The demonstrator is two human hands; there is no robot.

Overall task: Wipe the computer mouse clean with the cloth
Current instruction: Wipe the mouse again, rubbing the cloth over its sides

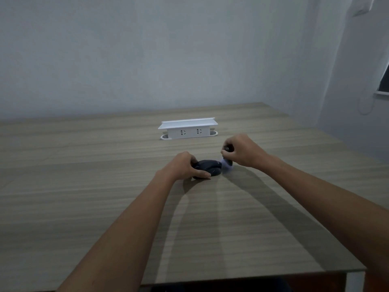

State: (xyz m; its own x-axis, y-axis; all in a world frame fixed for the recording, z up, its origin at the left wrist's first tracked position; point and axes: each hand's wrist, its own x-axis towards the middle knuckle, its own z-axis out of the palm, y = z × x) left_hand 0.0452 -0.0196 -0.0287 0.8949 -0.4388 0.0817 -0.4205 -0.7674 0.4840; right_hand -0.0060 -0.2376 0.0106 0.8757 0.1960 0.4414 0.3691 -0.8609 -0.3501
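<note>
A dark computer mouse [209,167] lies on the wooden table [105,186] near the middle. My left hand [185,165] grips its left end, thumb along the near side. Just to the right, my right hand [242,151] is closed on a bunched cloth [227,165]. The pale bluish part of the cloth hangs below the fist and touches the mouse's right end; a darker bit shows between the fingers. Most of the cloth is hidden inside the hand.
A white pop-up socket box [188,129] stands on the table behind the hands. A pale wall runs along the far edge, and a window corner [384,81] shows at the right. The table's near edge [252,277] lies below my forearms.
</note>
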